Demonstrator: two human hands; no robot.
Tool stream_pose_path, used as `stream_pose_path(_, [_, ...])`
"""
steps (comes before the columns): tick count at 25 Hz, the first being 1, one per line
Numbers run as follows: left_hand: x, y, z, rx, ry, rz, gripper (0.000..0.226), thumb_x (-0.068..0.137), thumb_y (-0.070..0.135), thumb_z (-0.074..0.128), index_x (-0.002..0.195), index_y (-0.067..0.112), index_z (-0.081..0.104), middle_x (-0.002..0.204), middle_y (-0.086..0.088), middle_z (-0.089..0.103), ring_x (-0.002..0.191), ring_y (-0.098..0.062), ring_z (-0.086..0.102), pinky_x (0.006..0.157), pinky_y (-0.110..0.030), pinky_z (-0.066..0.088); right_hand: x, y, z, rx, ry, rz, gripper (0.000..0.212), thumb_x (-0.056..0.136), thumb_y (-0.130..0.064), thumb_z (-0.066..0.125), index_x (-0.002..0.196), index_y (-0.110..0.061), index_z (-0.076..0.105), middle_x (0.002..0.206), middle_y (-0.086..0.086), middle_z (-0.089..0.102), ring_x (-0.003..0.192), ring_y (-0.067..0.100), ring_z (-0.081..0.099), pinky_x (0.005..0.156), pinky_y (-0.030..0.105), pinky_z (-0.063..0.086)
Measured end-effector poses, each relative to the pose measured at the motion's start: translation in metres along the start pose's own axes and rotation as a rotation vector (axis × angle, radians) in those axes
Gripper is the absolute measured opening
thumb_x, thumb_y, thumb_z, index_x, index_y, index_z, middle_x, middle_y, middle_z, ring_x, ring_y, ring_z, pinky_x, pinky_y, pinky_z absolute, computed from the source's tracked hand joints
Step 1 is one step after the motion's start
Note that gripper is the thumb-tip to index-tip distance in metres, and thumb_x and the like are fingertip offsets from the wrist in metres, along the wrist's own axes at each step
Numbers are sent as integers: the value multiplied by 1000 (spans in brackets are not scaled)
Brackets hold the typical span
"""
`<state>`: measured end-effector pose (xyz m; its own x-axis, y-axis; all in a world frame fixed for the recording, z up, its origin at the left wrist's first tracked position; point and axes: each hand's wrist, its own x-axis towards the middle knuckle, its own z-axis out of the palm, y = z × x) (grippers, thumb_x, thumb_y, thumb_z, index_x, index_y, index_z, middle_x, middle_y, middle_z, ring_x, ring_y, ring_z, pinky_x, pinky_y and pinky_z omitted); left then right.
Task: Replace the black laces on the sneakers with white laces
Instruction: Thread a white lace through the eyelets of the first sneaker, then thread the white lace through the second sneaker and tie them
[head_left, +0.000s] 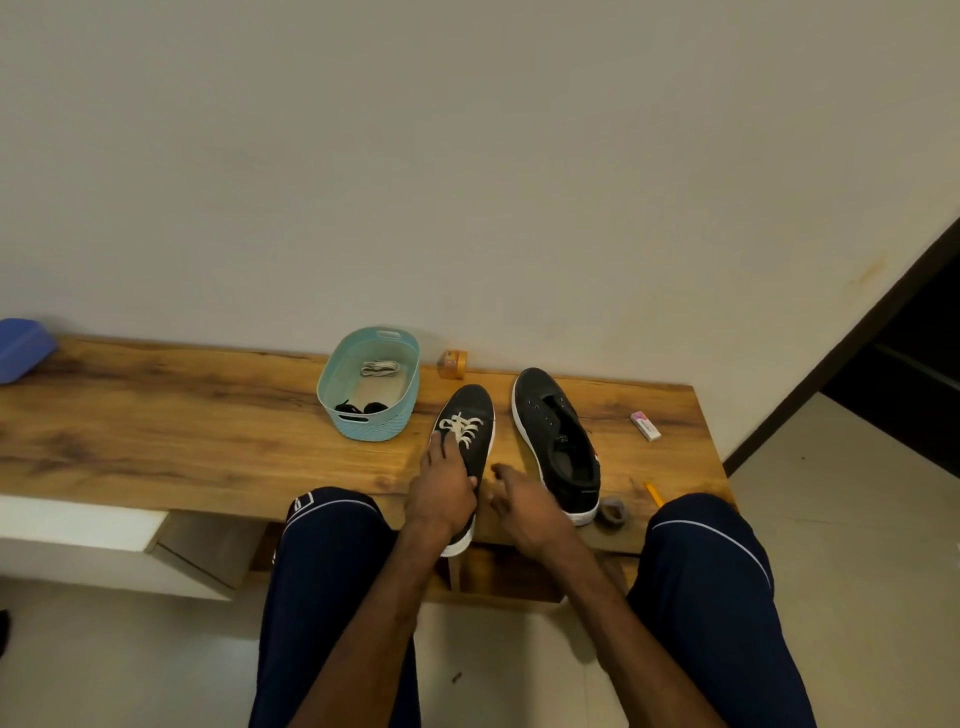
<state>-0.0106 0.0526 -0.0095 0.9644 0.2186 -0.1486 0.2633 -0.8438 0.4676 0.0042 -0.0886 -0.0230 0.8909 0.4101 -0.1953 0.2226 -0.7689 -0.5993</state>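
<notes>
Two black sneakers with white soles lie on the wooden table (156, 415). The left sneaker (475, 410) carries a white lace (461, 427) through its eyelets. My left hand (441, 486) lies over its opening, fingers curled round the shoe's collar. Just right of that shoe, my right hand (524, 501) hovers with its fingers loosely bent; I see nothing in it. The right sneaker (558, 441) has bare eyelets. A teal basket (332, 384) behind holds a bundled white lace (380, 368) and black laces (358, 408).
A small orange tape roll (453, 364) stands by the wall. A white eraser (645, 425), a yellow pencil (653, 493) and a grey tape roll (613, 512) lie right of the shoes. A blue lid (21, 348) sits at the far left. My knees flank the table's front edge.
</notes>
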Motion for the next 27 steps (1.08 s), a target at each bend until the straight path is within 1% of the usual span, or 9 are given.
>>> stream_pose_path(2, [-3,7,2,25,82,87,72,97,27,58,154,8,18,163,-11,17,149,-27,20,118,-44,30,1,11,-14,-135,193,17,45,100,-27,54,143,-16,45,140,8,53,128,23,49,105,36,42])
stream_pose_path(4, [-5,13,6,11,126,167,67,97,27,58,153,10,24,161,-9,24,149,-23,24,120,-41,28,-1,25,-25,-273,266,100,47,99,-27,56,143,-14,45,144,7,51,134,24,43,111,39,38])
stream_pose_path(7, [-5,24,15,-6,96,270,65,97,25,59,153,15,28,160,-4,30,147,-18,28,120,-40,29,-10,43,-33,-359,106,230,54,96,-24,58,145,-15,38,145,7,48,134,25,40,108,44,38])
stream_pose_path(9, [-5,31,21,21,56,312,64,97,23,58,153,15,27,159,-4,30,147,-17,28,120,-36,28,-16,46,-32,-363,24,207,57,94,-18,60,145,-13,36,142,8,49,131,25,43,102,43,42])
stream_pose_path(12, [-4,44,33,35,-18,340,63,97,19,56,153,13,27,157,-5,34,144,-19,32,118,-33,29,-23,46,-31,-336,23,101,47,94,-12,56,139,-11,43,136,10,54,121,26,50,95,39,48])
stream_pose_path(15, [-5,58,45,67,-109,340,65,97,16,52,155,11,23,159,-7,31,145,-21,32,118,-33,30,-31,48,-30,-313,4,29,46,94,-8,54,138,-9,42,134,12,54,119,28,51,94,40,48])
stream_pose_path(19, [0,71,50,134,-202,347,75,93,19,58,156,8,19,160,-10,27,143,-25,36,115,-38,36,-34,52,-31,-267,-1,2,45,93,-9,56,136,-10,45,134,10,55,121,27,49,97,39,47])
stream_pose_path(22, [12,72,42,155,-235,325,74,94,18,58,156,10,19,157,-10,33,135,-26,45,108,-38,43,-33,55,-32,-240,-4,-9,46,92,-7,56,136,-12,45,134,10,55,121,27,49,99,41,47])
stream_pose_path(27, [26,68,32,198,-328,272,83,91,30,67,156,14,18,157,-8,34,137,-25,44,109,-40,42,-35,61,-34,-227,-1,-54,52,91,-9,57,140,-15,43,136,7,54,124,25,48,106,43,41])
